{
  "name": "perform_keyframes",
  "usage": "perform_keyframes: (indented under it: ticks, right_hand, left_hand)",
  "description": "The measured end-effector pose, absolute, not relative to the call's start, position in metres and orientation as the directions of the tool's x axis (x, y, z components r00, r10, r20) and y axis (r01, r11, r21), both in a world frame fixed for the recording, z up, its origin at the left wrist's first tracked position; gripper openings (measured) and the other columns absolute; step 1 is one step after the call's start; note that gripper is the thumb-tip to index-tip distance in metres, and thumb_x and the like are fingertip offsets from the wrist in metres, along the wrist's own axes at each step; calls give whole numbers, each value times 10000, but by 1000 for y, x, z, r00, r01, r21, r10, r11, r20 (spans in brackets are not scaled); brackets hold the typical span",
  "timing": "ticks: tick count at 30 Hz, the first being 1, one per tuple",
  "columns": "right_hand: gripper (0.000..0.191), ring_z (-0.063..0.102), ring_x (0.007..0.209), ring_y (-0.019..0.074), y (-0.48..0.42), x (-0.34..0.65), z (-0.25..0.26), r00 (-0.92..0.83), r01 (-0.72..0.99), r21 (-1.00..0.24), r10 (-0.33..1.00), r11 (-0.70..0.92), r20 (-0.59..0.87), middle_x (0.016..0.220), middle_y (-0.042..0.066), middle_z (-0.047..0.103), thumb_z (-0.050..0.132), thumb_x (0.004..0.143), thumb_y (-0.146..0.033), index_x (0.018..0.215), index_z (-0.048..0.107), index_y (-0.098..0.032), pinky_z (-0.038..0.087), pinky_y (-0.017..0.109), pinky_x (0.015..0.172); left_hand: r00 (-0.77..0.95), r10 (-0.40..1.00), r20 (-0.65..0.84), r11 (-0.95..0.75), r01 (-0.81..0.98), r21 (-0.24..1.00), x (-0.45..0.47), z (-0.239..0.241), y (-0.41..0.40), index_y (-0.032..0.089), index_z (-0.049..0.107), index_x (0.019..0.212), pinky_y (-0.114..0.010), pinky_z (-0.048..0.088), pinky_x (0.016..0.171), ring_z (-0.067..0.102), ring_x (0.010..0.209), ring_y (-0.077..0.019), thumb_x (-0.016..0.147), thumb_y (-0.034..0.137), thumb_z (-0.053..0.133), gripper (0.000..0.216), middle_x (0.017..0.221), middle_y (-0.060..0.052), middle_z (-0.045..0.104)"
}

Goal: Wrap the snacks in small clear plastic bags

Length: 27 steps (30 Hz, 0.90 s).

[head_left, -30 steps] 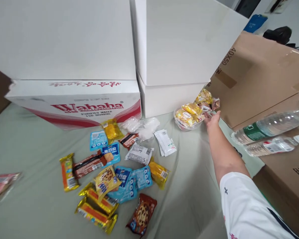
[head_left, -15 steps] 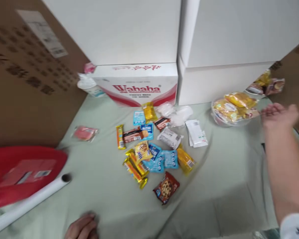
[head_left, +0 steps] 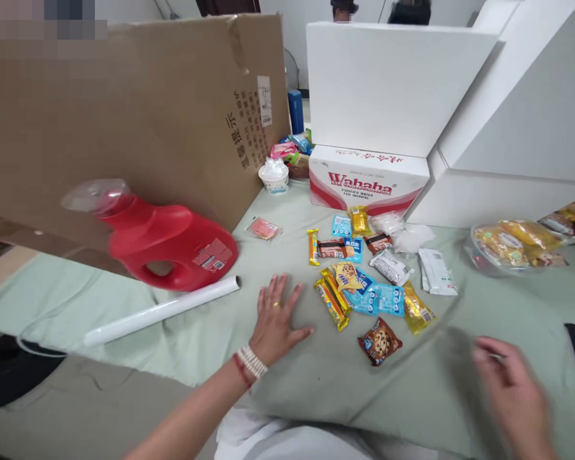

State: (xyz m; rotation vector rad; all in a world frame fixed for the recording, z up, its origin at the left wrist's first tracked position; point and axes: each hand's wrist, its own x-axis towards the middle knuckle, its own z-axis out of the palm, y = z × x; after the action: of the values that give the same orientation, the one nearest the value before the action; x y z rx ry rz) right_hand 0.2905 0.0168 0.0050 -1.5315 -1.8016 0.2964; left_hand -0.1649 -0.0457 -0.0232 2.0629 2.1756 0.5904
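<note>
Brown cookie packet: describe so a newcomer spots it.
From the white Wahaha box, follow the snacks toward the camera. The brown cookie packet lies nearest. Unlike the blue packets and gold packet beyond, it is brown, picturing a cookie.

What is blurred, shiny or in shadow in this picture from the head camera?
Head view: the right hand is blurred, while the left hand looks fairly sharp; head view: a soft shadow falls on the green cloth beside the right hand; head view: the yellow packet nearest that hand has bright glints; head view: coarse pixel blocks cover the top left corner.
</note>
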Motion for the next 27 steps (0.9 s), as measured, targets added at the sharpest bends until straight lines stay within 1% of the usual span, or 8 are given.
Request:
perform_keyframes:
  ticks: [3,6,10,14,17,19,22,27]
  right_hand:
    - [752,502,1392,414,-17,221,-15,-490,713,-381,807,589,329,1542,128,507,678,909,-521,1590,381,-404,458,669,1081]
    - [772,306,1532,397,-1,182,-37,-664,648,-271,702,712,257,1661,107,365,638,956,-488,1636,304,-335,343,659,1185]
    - [651,278,1545,372,54,158,-48,-611,668,-310,736,677,291,1642,143,384,581,999,-447,1597,396,-268,359,616,1193]
    - [734,330,1521,381,67,153,-28,-545,670,-400,780,625,308,1666,165,319,660,951,-495,1594,386,-269,377,619,1186]
    - [629,367,1516,314,39,158,-10,-508,638,-489,802,595,313,1674,123,317,627,989,-431,1568,410,-314,392,547,1203]
    - [508,412,1496,277,18,163,-5,-438,626,-553,834,550,334,1647,106,372,579,1020,-364,1516,475,-321,413,501,1199]
    - [381,533,1405,250,-4,174,-7,-335,601,-644,880,474,335,1582,112,465,563,1027,-329,1406,581,-294,489,441,1141]
    - [242,660,1239,234,-14,199,-16,-241,597,-717,933,359,267,1417,129,617,547,1032,-335,1199,699,-247,570,395,1025]
  left_hand:
    - [-170,984,52,144,936,323,-160,-20,17,258,308,1620,-721,90,1230,49,1596,-460,673,591,857,1144,1734,-208,97]
    - [-122,983,-134,162,924,346,-141,-12,74,228,226,1643,-700,96,1237,107,1594,-444,690,602,829,1188,1729,-218,118]
    - [-119,980,-157,170,911,374,-112,-2,106,180,252,1630,-649,127,1258,143,1605,-358,823,502,707,981,1727,-210,144]
    - [-165,984,63,134,931,338,-134,6,95,287,358,1590,-649,74,1269,82,1616,-330,861,360,622,779,1742,-78,184]
    - [-569,803,178,481,794,371,-183,11,98,160,407,1547,-570,140,1278,133,1603,-300,933,358,504,653,1711,-130,268]
    - [-649,744,160,552,731,400,-210,11,112,27,306,1567,-692,141,1224,77,1592,-407,959,366,455,711,1703,-248,193]
    - [-658,749,74,575,702,421,-221,2,134,-74,327,1521,-745,180,1176,136,1547,-512,957,372,462,732,1663,-336,206]
    - [-515,857,21,454,775,439,-154,-21,143,39,401,1534,-604,178,1256,141,1589,-405,998,472,386,689,1695,-241,237]
